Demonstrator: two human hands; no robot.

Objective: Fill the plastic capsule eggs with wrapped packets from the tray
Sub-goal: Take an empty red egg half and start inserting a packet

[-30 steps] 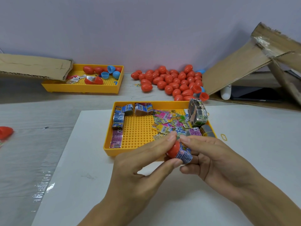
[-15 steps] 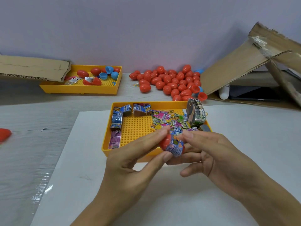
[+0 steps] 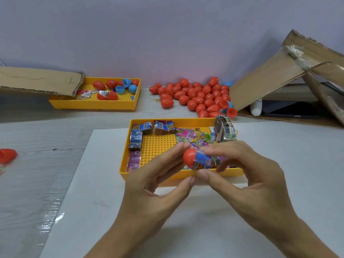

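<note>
— Trays, contents?
— Near yellow tray (image 3: 124,165): wrapped packets (image 3: 188,135) along its far edge and right side. Far tray (image 3: 96,104), table's back left: red and blue egg halves (image 3: 122,86).
— Hands?
— Left hand (image 3: 149,194) and right hand (image 3: 249,175) pinch one red capsule egg (image 3: 190,157), packet (image 3: 204,161) protruding, above the near tray's front edge.

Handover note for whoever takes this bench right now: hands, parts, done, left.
Left hand: pinches the red egg half.
Right hand: pinches the blue wrapped packet sticking out of that half.
Near yellow tray: packets remain inside.
Pile of red eggs at the back; far yellow tray holds red and blue halves.
Done: packet partly seated.
Left: seat it, cap the egg, carry on.
</note>
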